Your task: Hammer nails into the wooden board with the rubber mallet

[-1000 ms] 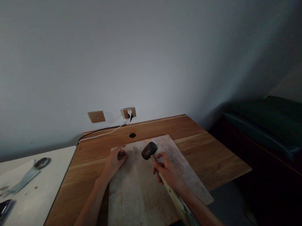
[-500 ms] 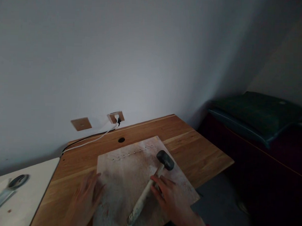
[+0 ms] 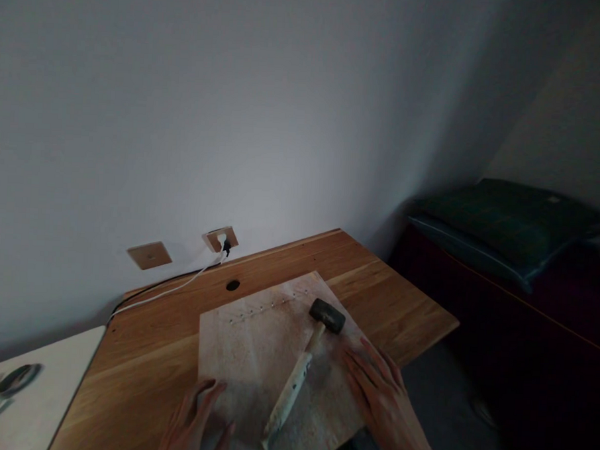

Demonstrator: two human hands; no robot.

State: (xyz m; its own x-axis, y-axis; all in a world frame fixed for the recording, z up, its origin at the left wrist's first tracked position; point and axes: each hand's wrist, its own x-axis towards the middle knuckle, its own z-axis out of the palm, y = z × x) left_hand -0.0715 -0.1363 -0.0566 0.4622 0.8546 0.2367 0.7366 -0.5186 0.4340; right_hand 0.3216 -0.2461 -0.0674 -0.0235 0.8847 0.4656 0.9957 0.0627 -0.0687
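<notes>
A mallet (image 3: 293,380) with a black head and a pale, worn handle lies slantwise on a wooden board (image 3: 254,362). Along the board's far side runs a row of several small shiny nails (image 3: 262,309). My left hand (image 3: 195,416) is at the board's left edge, fingers apart and bent over it. On the other side my right hand (image 3: 379,391) lies on the right part of the board, beside the mallet, with its fingers stretched out. Neither hand holds the mallet.
The board rests on a wooden table (image 3: 386,295) against the wall. Behind it are a wall socket (image 3: 220,239) with plugged cables and another wall plate (image 3: 149,255). A white surface (image 3: 44,393) with a roll of tape (image 3: 19,380) is at left. Cushions (image 3: 503,224) lie at right.
My right hand has let go of the mallet's handle and moved right onto the board. My left hand has come nearer along the board's left edge. The board has shifted slightly right.
</notes>
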